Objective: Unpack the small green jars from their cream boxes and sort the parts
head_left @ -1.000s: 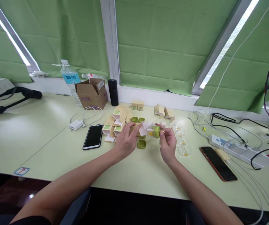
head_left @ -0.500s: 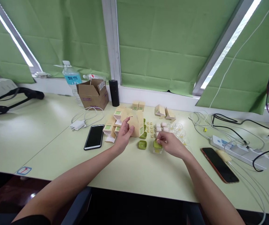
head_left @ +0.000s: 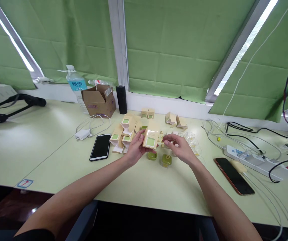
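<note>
Clearly, the left hand (head_left: 136,149) had its fingers wrapped round a small box (head_left: 150,138), held above the desk (head_left: 131,184) with its green patch facing near. Just right of it, the right hand (head_left: 180,147) had loosely bent, parted fingers. Nearer, a green-lidded jar (head_left: 166,160) stood right of a green tray (head_left: 152,156).

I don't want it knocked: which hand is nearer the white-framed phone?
Left. The left hand, holding a cream carton, is right of the phone, apart from it; the right hand is farther right, beyond the carton.
</note>
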A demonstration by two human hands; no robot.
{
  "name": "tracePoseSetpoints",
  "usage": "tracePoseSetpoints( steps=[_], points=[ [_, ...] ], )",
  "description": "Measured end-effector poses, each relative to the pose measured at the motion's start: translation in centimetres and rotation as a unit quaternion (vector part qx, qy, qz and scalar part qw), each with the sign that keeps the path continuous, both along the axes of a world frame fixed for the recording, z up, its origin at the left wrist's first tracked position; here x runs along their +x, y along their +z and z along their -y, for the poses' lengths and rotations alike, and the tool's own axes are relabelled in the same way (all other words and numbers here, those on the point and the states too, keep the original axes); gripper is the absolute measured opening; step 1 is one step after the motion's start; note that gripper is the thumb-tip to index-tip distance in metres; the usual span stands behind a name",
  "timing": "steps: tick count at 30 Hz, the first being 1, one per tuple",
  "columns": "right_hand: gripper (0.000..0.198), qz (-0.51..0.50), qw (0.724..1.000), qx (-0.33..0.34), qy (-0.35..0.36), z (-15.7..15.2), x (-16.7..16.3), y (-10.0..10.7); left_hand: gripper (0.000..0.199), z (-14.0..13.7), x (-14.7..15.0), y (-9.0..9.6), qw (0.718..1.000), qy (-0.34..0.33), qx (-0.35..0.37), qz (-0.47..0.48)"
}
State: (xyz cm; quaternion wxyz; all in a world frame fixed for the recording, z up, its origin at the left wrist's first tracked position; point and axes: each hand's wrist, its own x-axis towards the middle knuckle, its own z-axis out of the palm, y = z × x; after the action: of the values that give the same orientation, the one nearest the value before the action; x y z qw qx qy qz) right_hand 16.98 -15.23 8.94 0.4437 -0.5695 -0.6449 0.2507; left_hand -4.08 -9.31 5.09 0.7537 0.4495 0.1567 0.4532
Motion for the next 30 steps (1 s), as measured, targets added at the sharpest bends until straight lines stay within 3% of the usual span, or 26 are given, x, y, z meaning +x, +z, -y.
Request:
tracePoseSetpoints(
  steps=[6,13,18,22,30],
  points=[
    [0.046,-0.181,0.975,-0.071,0.105,-1.3,-1.4,0.6,0.056,0.1,0.8,1.7,1.000,0.003,0.020,-0.022],
    [0.042,-0.352,0.922,-0.086,0.135,-1.5,-2.2,-0.3,0.050,-0.7,1.3,2.2,0.996,-0.010,0.064,-0.064],
    [0.045,-0.390,0.915,-0.058,0.088,-1.3,-2.0,-0.9,0.049,-0.3,0.9,1.1,0.975,0.087,0.175,-0.101],
    [0.050,-0.410,0.910,-0.039,0.056,-1.2,-2.3,-1.6,0.056,0.6,0.6,0.0,0.952,0.097,0.265,-0.121],
    [0.053,-0.362,0.931,-0.013,0.050,-1.1,-3.1,-2.3,0.052,0.7,0.8,-1.4,0.922,0.138,0.330,-0.147]
  ],
)
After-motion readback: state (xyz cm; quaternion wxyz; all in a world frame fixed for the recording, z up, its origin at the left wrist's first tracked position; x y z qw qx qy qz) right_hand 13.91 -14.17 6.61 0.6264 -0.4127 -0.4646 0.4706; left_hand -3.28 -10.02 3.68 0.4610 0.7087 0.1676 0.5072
